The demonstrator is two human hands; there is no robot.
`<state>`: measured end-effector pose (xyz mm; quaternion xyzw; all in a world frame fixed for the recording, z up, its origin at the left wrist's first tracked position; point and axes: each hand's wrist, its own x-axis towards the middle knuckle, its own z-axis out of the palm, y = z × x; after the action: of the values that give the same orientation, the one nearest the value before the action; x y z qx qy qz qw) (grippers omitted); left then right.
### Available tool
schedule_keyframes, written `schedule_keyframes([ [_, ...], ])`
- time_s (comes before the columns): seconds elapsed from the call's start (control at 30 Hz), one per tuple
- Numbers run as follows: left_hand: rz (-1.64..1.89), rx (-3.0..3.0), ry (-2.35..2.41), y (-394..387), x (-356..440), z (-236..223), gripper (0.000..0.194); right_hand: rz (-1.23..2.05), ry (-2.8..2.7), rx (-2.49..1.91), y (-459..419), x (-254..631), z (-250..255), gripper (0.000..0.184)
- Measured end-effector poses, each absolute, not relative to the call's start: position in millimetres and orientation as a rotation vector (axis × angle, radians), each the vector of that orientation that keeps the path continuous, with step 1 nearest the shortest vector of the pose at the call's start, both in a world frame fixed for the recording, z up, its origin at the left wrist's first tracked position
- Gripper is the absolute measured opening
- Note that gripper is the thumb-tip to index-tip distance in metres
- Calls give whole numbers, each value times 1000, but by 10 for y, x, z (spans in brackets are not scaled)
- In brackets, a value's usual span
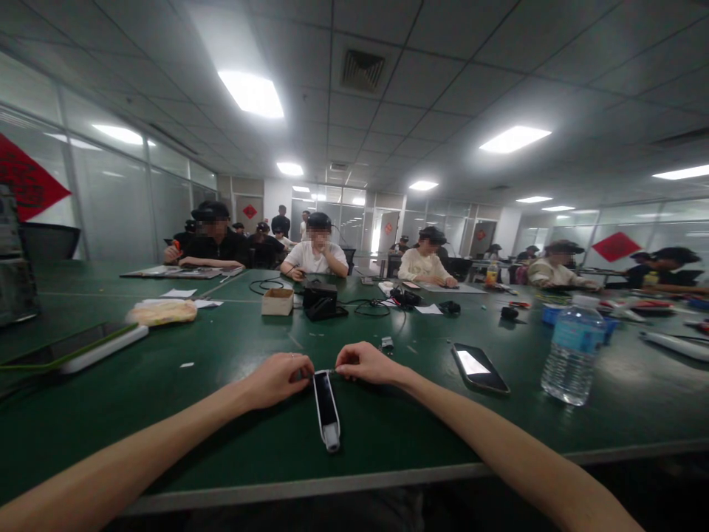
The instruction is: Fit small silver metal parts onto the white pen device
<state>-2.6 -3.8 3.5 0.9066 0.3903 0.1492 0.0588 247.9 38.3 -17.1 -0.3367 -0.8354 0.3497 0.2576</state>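
Between both hands' nearly closed fingers (306,369) (341,367), slim white-edged device (326,406) on green table (244,451), grip unclear.

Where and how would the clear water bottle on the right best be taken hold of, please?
I would wrap the right hand around the upright bottle at or just below its blue label, coming from the near side. Its round body suits curled fingers, and blue containers sit behind it.
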Motion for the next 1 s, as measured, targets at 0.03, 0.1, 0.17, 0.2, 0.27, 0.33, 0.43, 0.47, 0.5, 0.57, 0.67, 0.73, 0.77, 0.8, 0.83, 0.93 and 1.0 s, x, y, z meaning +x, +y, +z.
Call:
schedule_keyframes([
  [0.03,448,2747,1183,-41,-24,39,19,941,-2272,-920,371,2479,-158,22],
  [0.1,446,2749,1183,-47,-20,46,19,931,-2282,-924,347,2477,-133,21],
  [0.17,451,2756,1177,-52,-17,54,19,935,-2287,-924,329,2475,-111,21],
  [0.2,452,2760,1175,-55,-15,57,19,935,-2287,-926,324,2475,-104,21],
  [0.27,447,2763,1175,-60,-13,65,19,935,-2286,-932,322,2477,-100,22],
  [0.33,441,2761,1181,-66,-10,73,19,933,-2285,-936,323,2480,-104,22],
  [0.43,451,2766,1167,-72,-5,77,18,930,-2283,-937,315,2482,-102,22],
  [0.47,460,2770,1158,-74,-3,77,18,926,-2283,-938,308,2482,-97,23],
  [0.5,469,2773,1150,-75,-1,77,17,922,-2284,-940,301,2481,-90,23],
  [0.57,479,2778,1147,-81,5,79,17,917,-2289,-941,287,2478,-76,23],
  [0.67,464,2780,1166,-96,15,92,17,917,-2294,-938,280,2478,-65,25],
  [0.73,449,2778,1177,-106,19,105,17,923,-2290,-936,281,2481,-64,26],
  [0.77,445,2776,1180,-110,19,111,17,928,-2288,-935,282,2483,-63,27],
  [0.8,444,2773,1180,-113,19,115,17,932,-2287,-933,282,2486,-61,27],
  [0.83,443,2771,1176,-114,18,118,17,937,-2287,-931,281,2488,-59,28],
  [0.93,443,2766,1173,-111,14,118,18,942,-2287,-924,276,2492,-49,29],
  [1.0,437,2762,1179,-104,12,112,18,944,-2287,-920,273,2492,-45,29],
])
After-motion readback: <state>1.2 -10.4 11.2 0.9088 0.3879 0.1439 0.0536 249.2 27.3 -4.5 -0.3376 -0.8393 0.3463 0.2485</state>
